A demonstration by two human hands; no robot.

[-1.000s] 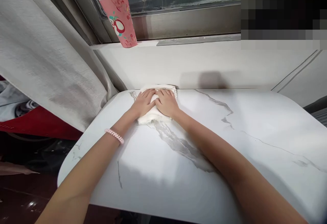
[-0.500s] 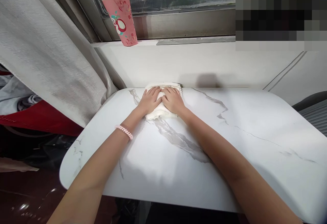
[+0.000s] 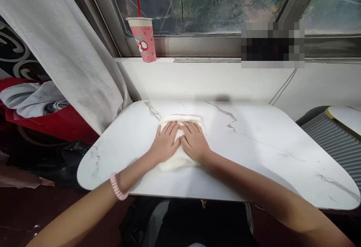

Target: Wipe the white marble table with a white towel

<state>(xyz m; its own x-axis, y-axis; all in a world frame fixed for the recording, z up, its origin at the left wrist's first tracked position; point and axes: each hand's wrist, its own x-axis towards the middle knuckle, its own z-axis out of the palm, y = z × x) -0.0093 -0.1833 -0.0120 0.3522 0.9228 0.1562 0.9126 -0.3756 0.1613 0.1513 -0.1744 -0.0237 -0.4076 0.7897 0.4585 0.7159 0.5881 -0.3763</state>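
Note:
A folded white cloth (image 3: 180,161) lies flat on the white marble-patterned table (image 3: 121,145). Both of my hands press down on it side by side, thumbs close together. My left hand (image 3: 166,141) is flat with its fingers stretched over the cloth's left part; a pink coil band (image 3: 118,187) circles that wrist. Across the right part of the cloth, my right hand (image 3: 194,141) rests with fingers extended. The palms cover much of the cloth's middle.
A pink paper cup (image 3: 146,47) with a red straw stands on the window ledge behind the table. A pale curtain (image 3: 84,62) hangs at the left, beside a red bag (image 3: 64,123) with clothes. A grey ribbed panel (image 3: 332,138) is at the right.
Both hands and the cloth have come from the table's back edge toward me. The view has tilted up, showing more of the window.

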